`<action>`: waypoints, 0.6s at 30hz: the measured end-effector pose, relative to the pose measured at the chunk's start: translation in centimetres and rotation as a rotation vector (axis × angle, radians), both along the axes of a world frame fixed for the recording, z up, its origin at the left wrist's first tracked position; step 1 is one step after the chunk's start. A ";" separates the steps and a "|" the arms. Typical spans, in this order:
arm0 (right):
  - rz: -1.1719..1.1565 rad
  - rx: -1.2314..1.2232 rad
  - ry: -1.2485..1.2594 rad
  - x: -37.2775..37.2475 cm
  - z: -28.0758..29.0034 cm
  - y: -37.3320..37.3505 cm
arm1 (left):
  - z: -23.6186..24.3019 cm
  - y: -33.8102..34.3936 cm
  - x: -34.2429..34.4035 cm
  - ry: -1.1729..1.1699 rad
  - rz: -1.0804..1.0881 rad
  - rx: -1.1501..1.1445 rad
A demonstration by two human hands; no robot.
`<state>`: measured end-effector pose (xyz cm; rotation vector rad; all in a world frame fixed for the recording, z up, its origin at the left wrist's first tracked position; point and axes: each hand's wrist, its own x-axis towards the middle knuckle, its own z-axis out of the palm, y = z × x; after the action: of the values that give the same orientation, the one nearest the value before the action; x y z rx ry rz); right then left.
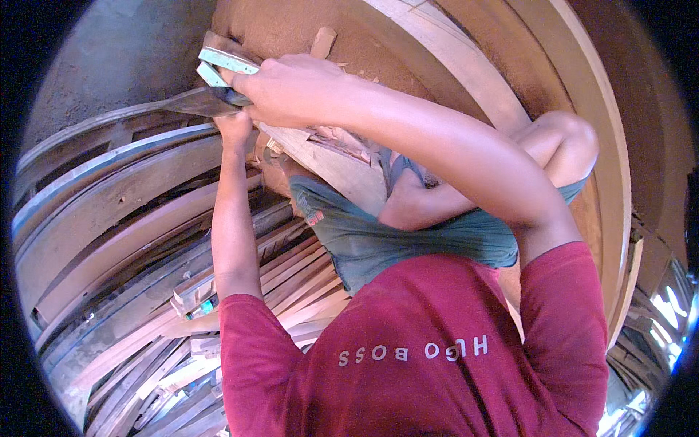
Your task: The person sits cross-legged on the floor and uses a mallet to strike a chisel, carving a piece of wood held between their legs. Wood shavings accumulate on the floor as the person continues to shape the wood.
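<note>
My right hand (280, 84) is closed round the pale green handle (227, 60) of a handsaw, at the upper left. Its dark, broad blade (195, 103) points left. Just below the blade, my left hand (234, 127) looks closed. Its fingers are mostly hidden by the blade, and I cannot make out what they grip. A pale wooden board (342, 171) slants from beside my hands down to my lap, by my bent leg. Wood shavings or splintered pieces (338, 142) lie along it.
Curved wooden ribs (109, 167) run along the left. Long wood strips (291, 266) and scraps are heaped at the lower left, near a clear bottle (200, 309). A small wood block (324, 42) lies on the brown surface beyond my hands. A curved plank edge (619, 182) rises at right.
</note>
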<state>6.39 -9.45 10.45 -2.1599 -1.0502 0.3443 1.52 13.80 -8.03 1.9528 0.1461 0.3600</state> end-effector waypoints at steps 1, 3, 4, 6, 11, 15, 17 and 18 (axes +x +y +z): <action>0.028 -0.061 -0.007 0.3 -0.2 0.2 | 1.0 -1.3 -0.1 -0.028 0.008 -0.013; 0.027 -0.055 -0.019 0.5 0.0 0.2 | 2.7 -3.4 2.5 0.313 0.152 0.377; -0.002 0.005 -0.004 -0.4 0.7 -0.1 | 3.1 -4.1 2.9 0.503 0.222 0.565; -0.045 0.045 0.005 -0.9 0.4 -0.4 | 2.3 -4.0 2.4 0.474 0.182 0.473; -0.006 -0.118 -0.028 0.4 -1.5 0.0 | -0.6 -0.3 -0.1 -0.018 0.040 -0.057; -0.106 0.078 0.041 0.0 0.6 -1.0 | 0.1 0.4 1.1 -0.176 0.209 -0.169; -0.170 0.125 0.076 0.3 1.3 -1.7 | 5.0 -2.3 2.0 -0.225 0.219 -0.366; -0.181 0.149 0.072 0.3 1.2 -1.8 | 5.5 -2.0 2.1 -0.154 0.234 -0.353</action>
<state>6.73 -11.29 11.68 -2.0737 -0.8069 0.2494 3.64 11.76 -2.56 1.5563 0.3173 0.5948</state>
